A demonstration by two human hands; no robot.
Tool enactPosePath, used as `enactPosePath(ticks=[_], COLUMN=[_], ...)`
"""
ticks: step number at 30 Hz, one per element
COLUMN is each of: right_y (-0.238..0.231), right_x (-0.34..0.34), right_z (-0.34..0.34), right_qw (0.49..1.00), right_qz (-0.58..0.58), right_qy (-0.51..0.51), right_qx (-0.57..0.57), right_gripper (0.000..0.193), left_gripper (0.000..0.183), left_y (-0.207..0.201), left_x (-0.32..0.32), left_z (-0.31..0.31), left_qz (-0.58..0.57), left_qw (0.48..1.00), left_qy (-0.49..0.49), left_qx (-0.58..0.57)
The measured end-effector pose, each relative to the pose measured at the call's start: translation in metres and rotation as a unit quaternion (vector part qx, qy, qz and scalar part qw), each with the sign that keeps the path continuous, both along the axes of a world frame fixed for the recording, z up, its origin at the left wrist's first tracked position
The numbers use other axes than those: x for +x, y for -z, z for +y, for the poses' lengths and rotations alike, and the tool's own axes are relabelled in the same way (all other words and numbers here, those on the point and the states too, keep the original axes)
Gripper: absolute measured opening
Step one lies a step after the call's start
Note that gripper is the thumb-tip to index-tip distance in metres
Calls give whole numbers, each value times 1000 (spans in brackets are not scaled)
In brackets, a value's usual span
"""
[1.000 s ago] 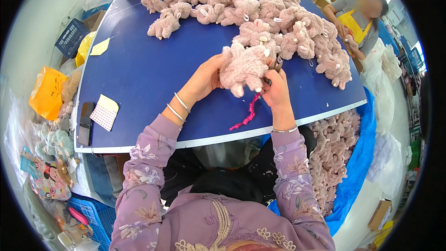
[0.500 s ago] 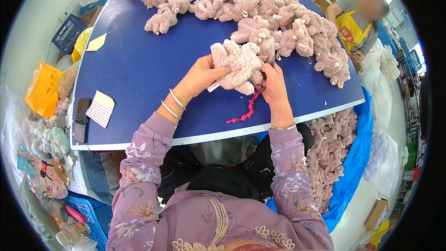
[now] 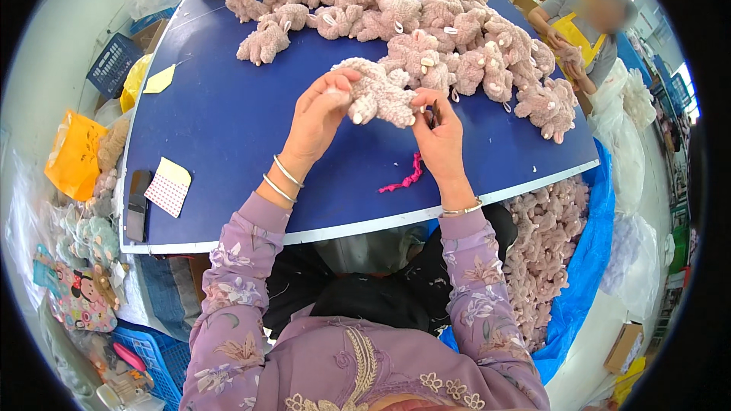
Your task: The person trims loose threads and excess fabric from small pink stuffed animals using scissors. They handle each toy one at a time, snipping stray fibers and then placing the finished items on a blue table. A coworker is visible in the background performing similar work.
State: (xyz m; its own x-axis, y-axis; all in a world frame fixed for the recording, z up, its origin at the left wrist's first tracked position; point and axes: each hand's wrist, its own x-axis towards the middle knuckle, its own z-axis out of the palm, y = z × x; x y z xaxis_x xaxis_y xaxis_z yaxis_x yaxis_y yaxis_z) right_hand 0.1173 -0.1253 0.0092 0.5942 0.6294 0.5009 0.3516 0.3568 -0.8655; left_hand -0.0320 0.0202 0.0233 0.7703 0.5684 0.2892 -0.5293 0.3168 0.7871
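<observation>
A fluffy pale-pink plush toy (image 3: 381, 97) is held up over the blue table between my two hands. My left hand (image 3: 324, 106) is closed on one end of it, fingers over the top. With thumb and forefinger, my right hand (image 3: 438, 125) pinches a small limb at the toy's other end. A small dark tool (image 3: 435, 113) is tucked in the right hand's fingers; most of it is hidden, so I cannot tell its kind. A knotted bright-pink cord (image 3: 407, 176) hangs below that hand.
Many similar plush toys (image 3: 442, 15) with white loops heap across the far table (image 3: 251, 122). More fill a blue-lined container (image 3: 582, 259) at right. A phone-like black object (image 3: 138, 205) and a sticker sheet (image 3: 169, 186) lie at left. A co-worker (image 3: 579, 38) handles a toy at far right.
The toy has been lifted slightly and turned, and my left hand has shifted up over its end. My right hand has moved to a limb. The co-worker's hands have come up with a toy.
</observation>
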Motion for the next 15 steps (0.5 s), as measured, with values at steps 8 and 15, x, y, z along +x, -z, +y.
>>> enactPosePath(ticks=[8,15], right_y=[-15,-5], right_x=[-12,-6], right_z=[-5,-4], right_qw=[992,988], right_qz=[-23,33], right_qy=[2,-63], right_qx=[-123,-137], right_gripper=[16,16], left_gripper=[40,57], left_y=[7,-5], left_x=[4,2], left_z=[3,0], left_qz=[-17,44], left_qw=[992,980], left_qy=[-123,-189], left_qx=[14,51])
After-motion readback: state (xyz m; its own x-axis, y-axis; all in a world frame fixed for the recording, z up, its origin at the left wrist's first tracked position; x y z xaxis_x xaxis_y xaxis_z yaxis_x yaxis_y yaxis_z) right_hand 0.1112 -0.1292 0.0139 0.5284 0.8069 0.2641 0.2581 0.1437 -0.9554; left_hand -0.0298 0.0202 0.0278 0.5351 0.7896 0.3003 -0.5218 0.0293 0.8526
